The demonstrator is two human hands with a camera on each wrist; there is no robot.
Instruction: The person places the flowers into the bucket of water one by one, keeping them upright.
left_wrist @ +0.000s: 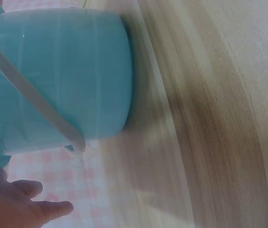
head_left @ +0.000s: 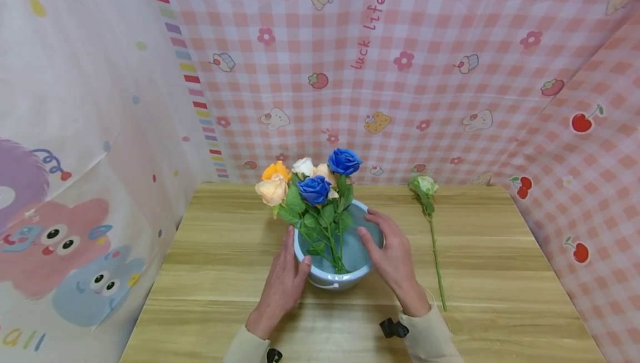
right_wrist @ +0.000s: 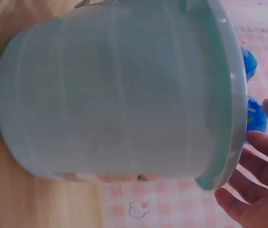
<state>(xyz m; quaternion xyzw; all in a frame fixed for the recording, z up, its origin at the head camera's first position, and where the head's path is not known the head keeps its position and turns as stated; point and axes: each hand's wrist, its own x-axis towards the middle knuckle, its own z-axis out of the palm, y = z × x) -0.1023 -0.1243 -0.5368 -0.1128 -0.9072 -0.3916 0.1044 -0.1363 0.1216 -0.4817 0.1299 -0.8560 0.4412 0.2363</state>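
A light blue bucket (head_left: pixel 350 282) stands upright near the middle of the table. Blue roses (head_left: pixel 314 189), pale peach ones (head_left: pixel 272 190), an orange one (head_left: pixel 276 170) and a white one (head_left: pixel 302 166) lean out over its far left rim, stems inside. My left hand (head_left: pixel 281 288) is at the left of the rim with relaxed fingers. Over the right of the rim is my right hand (head_left: pixel 395 252), its thumb above the opening and fingers extended; the right wrist view shows fingertips (right_wrist: pixel 250 187) close to the rim. Whether either hand presses the bucket is unclear.
A pale green rose (head_left: pixel 425 186) with a long stem lies on the wooden table (head_left: pixel 490 263) to the right. The bucket's white handle (left_wrist: pixel 34 95) hangs against its side. A pink checked cloth (head_left: pixel 430 90) stands behind the table, and a cartoon-print cloth (head_left: pixel 100 129) hangs left.
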